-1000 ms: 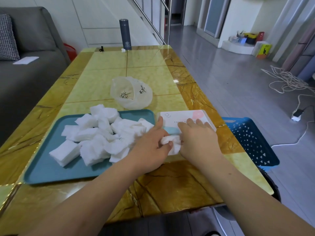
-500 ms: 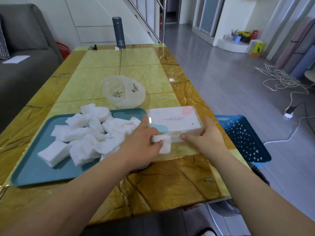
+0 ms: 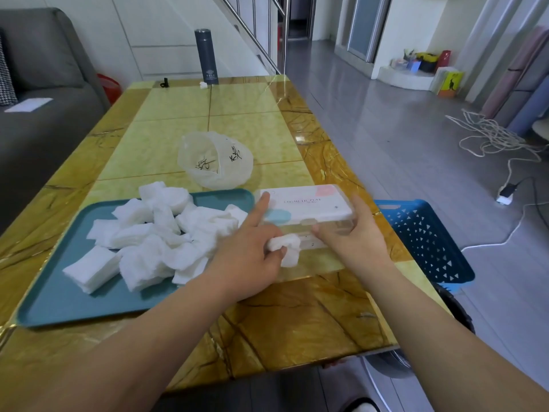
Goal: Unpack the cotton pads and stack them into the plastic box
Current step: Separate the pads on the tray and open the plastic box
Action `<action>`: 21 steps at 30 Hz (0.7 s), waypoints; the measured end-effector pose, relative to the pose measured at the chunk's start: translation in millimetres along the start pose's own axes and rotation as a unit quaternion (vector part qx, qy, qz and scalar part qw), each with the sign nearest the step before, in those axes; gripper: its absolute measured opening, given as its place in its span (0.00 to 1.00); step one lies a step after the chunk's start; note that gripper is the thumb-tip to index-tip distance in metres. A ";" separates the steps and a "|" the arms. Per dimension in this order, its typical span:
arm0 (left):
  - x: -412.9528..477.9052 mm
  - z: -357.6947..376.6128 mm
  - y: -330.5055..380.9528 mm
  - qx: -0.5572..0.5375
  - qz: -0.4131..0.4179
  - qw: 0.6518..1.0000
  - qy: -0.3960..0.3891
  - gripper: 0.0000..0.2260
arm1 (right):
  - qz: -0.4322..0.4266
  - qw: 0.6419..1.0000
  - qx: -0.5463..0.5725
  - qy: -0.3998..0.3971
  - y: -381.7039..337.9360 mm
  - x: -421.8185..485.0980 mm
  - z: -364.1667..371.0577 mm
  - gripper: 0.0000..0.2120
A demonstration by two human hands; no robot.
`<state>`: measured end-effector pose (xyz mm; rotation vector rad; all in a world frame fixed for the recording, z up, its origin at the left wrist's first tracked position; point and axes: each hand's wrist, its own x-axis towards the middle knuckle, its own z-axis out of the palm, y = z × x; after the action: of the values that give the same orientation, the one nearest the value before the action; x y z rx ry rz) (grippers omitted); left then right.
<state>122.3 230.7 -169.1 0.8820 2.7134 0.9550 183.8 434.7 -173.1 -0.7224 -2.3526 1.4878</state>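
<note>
Left hand [image 3: 249,258] pinches crumpled white cotton pads [image 3: 286,246], forefinger on the clear rectangular plastic box [image 3: 335,223] beyond; right hand [image 3: 356,240] grips its front. Best to raise the lid [image 3: 306,200] fully first.

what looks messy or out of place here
The cotton pads lie in a loose, jumbled heap on the tray, some bent. The left hand grips a crumpled pad beside the box. A slumped bag lies on the table behind the tray, and a tangled cord sprawls over the floor.
</note>
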 end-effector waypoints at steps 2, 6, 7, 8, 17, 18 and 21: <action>-0.3 -3.4 -2.9 -0.050 0.007 0.998 0.034 0.02 | 0.028 0.998 0.050 0.005 -3.4 1.1 -1.2 0.52; 2.9 -13.8 0.7 -0.121 0.006 0.991 0.062 0.03 | -0.022 0.993 -0.092 0.067 -4.4 7.7 4.7 0.44; 5.7 -17.3 1.8 -0.127 0.010 0.989 0.077 0.04 | -0.058 0.982 -0.155 0.087 -3.4 8.3 8.2 0.42; 9.5 -22.4 2.7 -0.130 0.011 0.987 0.093 0.04 | -0.092 0.970 -0.202 0.100 -3.7 9.1 12.7 0.41; 55.6 -45.7 7.6 -0.099 -0.052 0.986 0.123 0.04 | -0.163 0.969 -0.171 -0.073 -21.2 4.4 16.4 0.55; 59.0 -44.1 8.1 -0.103 -0.060 0.986 0.114 0.05 | -0.160 0.970 -0.163 -0.087 -23.2 4.0 16.0 0.57; 65.6 -37.6 3.9 -0.101 -0.087 0.987 0.085 0.06 | -0.161 0.964 -0.164 -0.130 -29.1 3.4 15.0 0.61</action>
<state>58.9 250.4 -132.7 0.5393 2.7097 1.2886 166.1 414.9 -153.8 -0.1957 -2.7885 1.1239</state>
